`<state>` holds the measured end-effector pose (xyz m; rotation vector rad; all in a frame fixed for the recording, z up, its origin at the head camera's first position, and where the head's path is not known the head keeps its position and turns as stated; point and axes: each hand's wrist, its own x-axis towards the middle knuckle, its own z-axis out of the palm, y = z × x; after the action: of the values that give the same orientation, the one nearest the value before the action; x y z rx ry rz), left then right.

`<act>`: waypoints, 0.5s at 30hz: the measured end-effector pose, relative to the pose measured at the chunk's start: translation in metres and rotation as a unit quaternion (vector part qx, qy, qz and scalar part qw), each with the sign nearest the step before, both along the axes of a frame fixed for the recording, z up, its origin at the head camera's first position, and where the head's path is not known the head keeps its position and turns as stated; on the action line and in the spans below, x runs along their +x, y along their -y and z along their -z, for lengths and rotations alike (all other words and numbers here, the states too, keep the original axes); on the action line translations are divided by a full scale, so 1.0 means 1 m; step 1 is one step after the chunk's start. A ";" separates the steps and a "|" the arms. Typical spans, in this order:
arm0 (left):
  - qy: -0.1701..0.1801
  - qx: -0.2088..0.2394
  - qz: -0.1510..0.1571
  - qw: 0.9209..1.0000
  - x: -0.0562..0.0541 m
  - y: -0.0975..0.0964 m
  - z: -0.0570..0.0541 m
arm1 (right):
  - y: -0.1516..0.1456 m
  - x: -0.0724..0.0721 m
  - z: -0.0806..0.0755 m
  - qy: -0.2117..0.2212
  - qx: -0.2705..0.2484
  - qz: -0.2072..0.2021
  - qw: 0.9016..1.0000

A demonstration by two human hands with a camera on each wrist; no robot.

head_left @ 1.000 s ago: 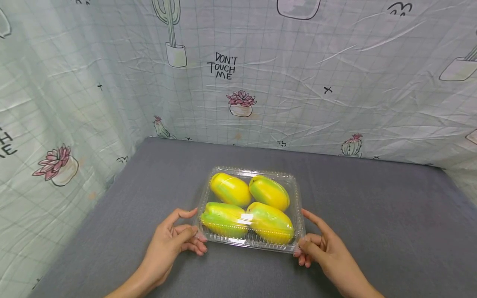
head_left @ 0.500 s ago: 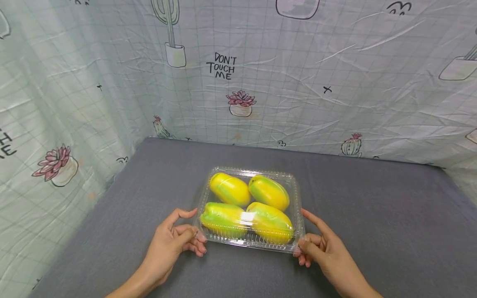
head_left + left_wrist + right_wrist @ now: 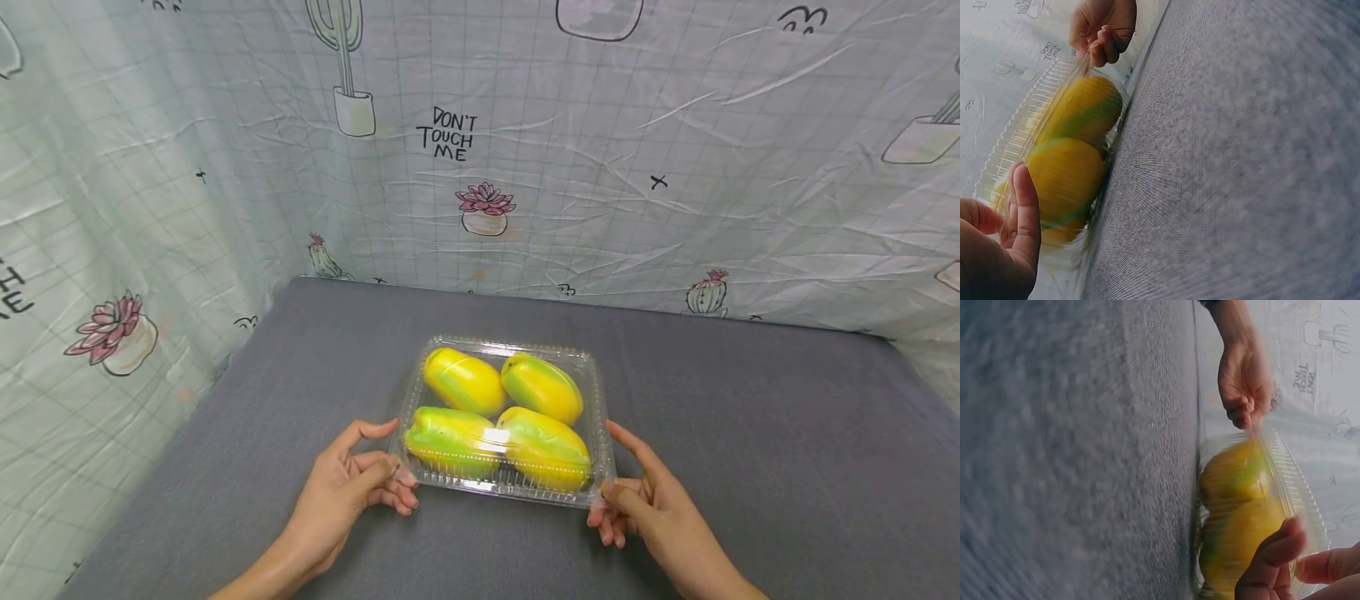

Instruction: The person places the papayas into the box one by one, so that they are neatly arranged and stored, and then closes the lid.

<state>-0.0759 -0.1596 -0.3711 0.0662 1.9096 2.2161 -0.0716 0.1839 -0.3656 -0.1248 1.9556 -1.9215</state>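
Note:
A clear plastic clamshell box [image 3: 517, 493] with a ridged rim lies on the grey cloth, its lid down. Inside are several yellow-green mangoes [image 3: 463, 382], seen through the plastic. My left hand [image 3: 345, 483] pinches the near left corner of the rim between thumb and fingers, the index finger reaching along the left side. At the near right corner, my right hand [image 3: 652, 500] pinches the rim the same way, with its index finger against the right side. Both wrist views show the mangoes [image 3: 1065, 178] side by side in the box [image 3: 1291, 481], near the cloth.
Dark grey cloth [image 3: 750, 417] covers the tabletop around the box. Behind it and along the left hangs a pale curtain [image 3: 570, 167] printed with cacti, succulents and lettering.
The lower fingers of my right hand have loosened and dropped slightly below the corner. The box, the mangoes and my left hand stay in place.

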 end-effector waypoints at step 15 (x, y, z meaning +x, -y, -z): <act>0.009 0.010 -0.002 1.000 -0.001 0.002 0.003 | 0.002 0.000 0.003 0.007 -0.022 0.004 1.000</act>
<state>-0.0769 -0.1615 -0.3742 0.0455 1.8783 2.2310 -0.0714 0.1815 -0.3689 -0.1158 1.9080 -1.9664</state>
